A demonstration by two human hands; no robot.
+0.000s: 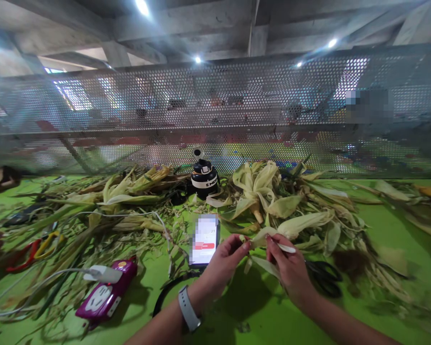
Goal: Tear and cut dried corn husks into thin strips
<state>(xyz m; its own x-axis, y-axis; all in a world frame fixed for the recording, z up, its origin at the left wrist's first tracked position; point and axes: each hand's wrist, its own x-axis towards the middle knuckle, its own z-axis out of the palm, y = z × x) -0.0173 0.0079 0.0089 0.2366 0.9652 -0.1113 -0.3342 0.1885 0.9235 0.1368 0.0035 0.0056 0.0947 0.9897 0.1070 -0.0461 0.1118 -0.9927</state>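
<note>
Both my hands work over a green table [258, 311] strewn with corn husks. My left hand [224, 261], a watch on its wrist, pinches the end of a pale corn husk [294, 225] between thumb and fingers. My right hand [289, 266] is closed on a thin white strip of husk [285, 247] just to the right, a little apart from the left. A pair of black scissors [323, 277] lies right of my right hand. A phone [204, 239] with a lit screen lies beside my left hand.
Husk piles [129, 196] cover the table's far half. A black bottle [204, 178] stands at the back centre before a perforated metal screen [215, 105]. A purple power strip [106, 294] with white cable lies left. Red and yellow scissors [36, 249] lie far left.
</note>
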